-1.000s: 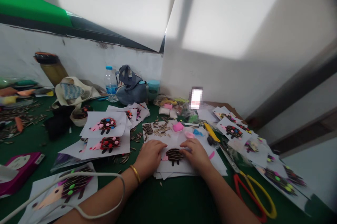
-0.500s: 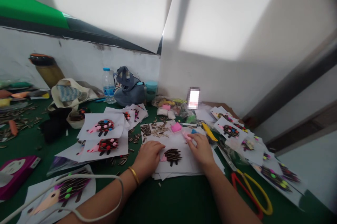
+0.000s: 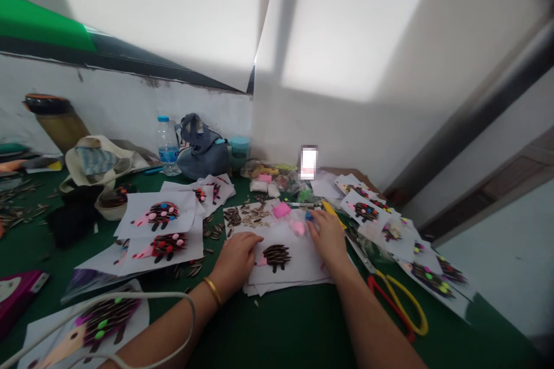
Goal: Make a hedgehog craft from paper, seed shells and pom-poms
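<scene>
A hedgehog picture (image 3: 277, 256) with a pink clay face and sunflower-seed spines lies on a stack of white paper (image 3: 298, 274) before me. My left hand (image 3: 237, 256) rests on the paper's left edge, fingers laid out, nothing held. Over the paper's upper right, the fingertips of my right hand (image 3: 328, 237) close on a small lump of blue clay (image 3: 309, 215). Beside it sit a pale pink clay lump (image 3: 298, 228) and a brighter pink block (image 3: 281, 210). Striped seeds (image 3: 234, 217) and pale shelled kernels (image 3: 256, 217) are spread at the sheet's upper left.
Finished hedgehog cards stand in a pile (image 3: 158, 216) at left and a row (image 3: 366, 211) at right. Scissors (image 3: 400, 299) with red and yellow handles lie right of my forearm. A white cable (image 3: 173, 295) crosses my left forearm. A water bottle (image 3: 168, 149) stands behind.
My right hand has shifted from the pale pink clay to the blue clay, leaving the pink lump on the sheet. My left hand stays at the paper's edge. The view has turned slightly right.
</scene>
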A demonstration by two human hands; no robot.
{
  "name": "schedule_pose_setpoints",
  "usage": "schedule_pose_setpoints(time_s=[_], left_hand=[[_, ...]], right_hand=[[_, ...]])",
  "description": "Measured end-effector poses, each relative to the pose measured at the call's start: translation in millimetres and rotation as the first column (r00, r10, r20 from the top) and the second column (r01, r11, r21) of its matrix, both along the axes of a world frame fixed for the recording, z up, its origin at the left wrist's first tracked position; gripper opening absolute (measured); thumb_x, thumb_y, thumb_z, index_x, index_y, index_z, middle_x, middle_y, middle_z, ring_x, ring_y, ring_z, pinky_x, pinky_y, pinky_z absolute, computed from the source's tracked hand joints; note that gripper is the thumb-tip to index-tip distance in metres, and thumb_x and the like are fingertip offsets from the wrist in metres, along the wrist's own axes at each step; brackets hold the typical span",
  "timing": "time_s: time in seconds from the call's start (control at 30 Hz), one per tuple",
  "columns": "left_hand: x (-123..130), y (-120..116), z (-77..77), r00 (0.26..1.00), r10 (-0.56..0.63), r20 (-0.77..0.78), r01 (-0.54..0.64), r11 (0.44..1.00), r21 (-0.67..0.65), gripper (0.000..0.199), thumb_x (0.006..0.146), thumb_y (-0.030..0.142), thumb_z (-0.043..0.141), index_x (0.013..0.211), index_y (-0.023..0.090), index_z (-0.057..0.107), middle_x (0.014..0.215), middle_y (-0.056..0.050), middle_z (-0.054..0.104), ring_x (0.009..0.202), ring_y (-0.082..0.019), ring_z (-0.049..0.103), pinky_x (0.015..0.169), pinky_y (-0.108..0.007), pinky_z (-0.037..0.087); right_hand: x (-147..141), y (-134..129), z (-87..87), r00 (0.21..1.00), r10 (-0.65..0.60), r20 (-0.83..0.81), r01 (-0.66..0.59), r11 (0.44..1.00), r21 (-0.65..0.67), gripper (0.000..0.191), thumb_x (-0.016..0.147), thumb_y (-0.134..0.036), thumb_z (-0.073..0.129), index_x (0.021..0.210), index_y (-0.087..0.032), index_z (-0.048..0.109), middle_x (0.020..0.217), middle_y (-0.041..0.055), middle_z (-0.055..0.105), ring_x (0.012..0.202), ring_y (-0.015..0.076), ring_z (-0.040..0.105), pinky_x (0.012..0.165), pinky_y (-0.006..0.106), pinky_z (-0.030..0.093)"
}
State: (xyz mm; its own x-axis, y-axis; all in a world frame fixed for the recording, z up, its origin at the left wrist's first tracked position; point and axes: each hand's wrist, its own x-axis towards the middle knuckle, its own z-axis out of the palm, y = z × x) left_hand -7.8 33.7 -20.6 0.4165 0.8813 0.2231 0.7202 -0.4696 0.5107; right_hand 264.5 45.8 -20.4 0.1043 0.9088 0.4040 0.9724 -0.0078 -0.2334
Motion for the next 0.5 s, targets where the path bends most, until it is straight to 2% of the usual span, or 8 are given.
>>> schedule_pose_setpoints(time_s=[0.07, 0.13, 0.23, 0.3, 0.37, 0.4, 0.43, 0.5], left_hand=[[0, 0, 0.1, 1.0, 0.011, 0.011, -0.011, 1.0, 0.016, 0.042, 0.077, 0.006, 0.047, 0.111, 0.021, 0.065, 0.115, -0.007, 0.064, 0.109, -0.021, 0.055, 0.096, -0.037, 0.041], [1, 0, 0.4, 0.999, 0.019, 0.029, -0.02, 0.999, 0.033, 0.041, 0.077, 0.006, 0.046, 0.111, 0.021, 0.065, 0.115, -0.007, 0.064, 0.109, -0.022, 0.054, 0.096, -0.038, 0.041], [0, -1, 2.4, 0.997, 0.033, 0.074, -0.037, 0.998, 0.054, 0.04, 0.079, 0.006, 0.045, 0.11, 0.021, 0.066, 0.114, -0.007, 0.063, 0.109, -0.022, 0.054, 0.096, -0.038, 0.042], [-1, -1, 5.1, 0.99, 0.044, 0.133, -0.054, 0.996, 0.075, 0.036, 0.081, 0.009, 0.046, 0.108, 0.021, 0.066, 0.113, -0.008, 0.063, 0.109, -0.023, 0.054, 0.097, -0.04, 0.041], [-1, -3, 8.1, 0.973, 0.044, 0.227, -0.065, 0.994, 0.088, 0.031, 0.084, 0.015, 0.048, 0.108, 0.022, 0.066, 0.114, -0.008, 0.062, 0.111, -0.023, 0.053, 0.099, -0.041, 0.039], [0, -4, 9.4, 0.957, 0.04, 0.288, -0.064, 0.995, 0.075, 0.029, 0.085, 0.02, 0.05, 0.11, 0.022, 0.065, 0.115, -0.008, 0.061, 0.111, -0.024, 0.053, 0.098, -0.041, 0.04], [1, -6, 10.5, 0.932, 0.04, 0.361, -0.058, 0.998, 0.038, 0.03, 0.086, 0.026, 0.052, 0.113, 0.022, 0.063, 0.116, -0.009, 0.061, 0.11, -0.024, 0.054, 0.095, -0.04, 0.043], [4, -8, 11.9, 0.841, 0.058, 0.537, -0.005, 0.995, -0.099, 0.038, 0.085, 0.036, 0.056, 0.12, 0.022, 0.057, 0.115, -0.009, 0.06, 0.102, -0.023, 0.058, 0.084, -0.037, 0.048]], right_hand=[[9, 5, 2.0, 0.994, -0.103, 0.038, 0.103, 0.995, 0.015, 0.038, 0.089, -0.03, 0.05, 0.126, -0.024, 0.058, 0.13, 0.0084, 0.056, 0.119, 0.0273, 0.044, 0.096, 0.042, 0.033], [15, 10, 2.2, 0.985, -0.152, 0.081, 0.152, 0.988, 0.005, 0.039, 0.085, -0.027, 0.055, 0.124, -0.024, 0.059, 0.134, 0.009, 0.053, 0.124, 0.0298, 0.04, 0.097, 0.047, 0.029], [19, 15, 3.4, 0.985, -0.134, 0.107, 0.136, 0.991, -0.006, 0.028, 0.082, -0.022, 0.057, 0.108, -0.024, 0.066, 0.126, 0.0088, 0.059, 0.125, 0.031, 0.038, 0.101, 0.053, 0.023], [15, 14, 8.4, 0.992, -0.109, 0.066, 0.107, 0.993, 0.041, 0.022, 0.082, -0.019, 0.055, 0.1, -0.022, 0.067, 0.116, 0.0091, 0.064, 0.12, 0.0306, 0.043, 0.103, 0.056, 0.019], [4, 7, 17.3, 1.0, -0.013, -0.028, 0.017, 0.992, 0.128, 0.024, 0.082, -0.018, 0.054, 0.103, -0.02, 0.066, 0.112, 0.01, 0.063, 0.113, 0.0291, 0.049, 0.104, 0.056, 0.023], [-5, 2, 22.5, 0.992, 0.093, -0.086, -0.078, 0.983, 0.168, 0.026, 0.082, -0.018, 0.054, 0.105, -0.02, 0.065, 0.114, 0.0105, 0.061, 0.111, 0.0277, 0.051, 0.103, 0.052, 0.029], [-16, -5, 27.6, 0.959, 0.241, -0.147, -0.211, 0.957, 0.199, 0.029, 0.081, -0.018, 0.054, 0.108, -0.02, 0.064, 0.116, 0.0105, 0.059, 0.11, 0.0256, 0.052, 0.101, 0.046, 0.036], [-41, -21, 36.0, 0.839, 0.483, -0.249, -0.432, 0.871, 0.234, 0.033, 0.082, -0.016, 0.052, 0.113, -0.023, 0.063, 0.12, 0.0095, 0.054, 0.113, 0.0229, 0.051, 0.099, 0.04, 0.041]])
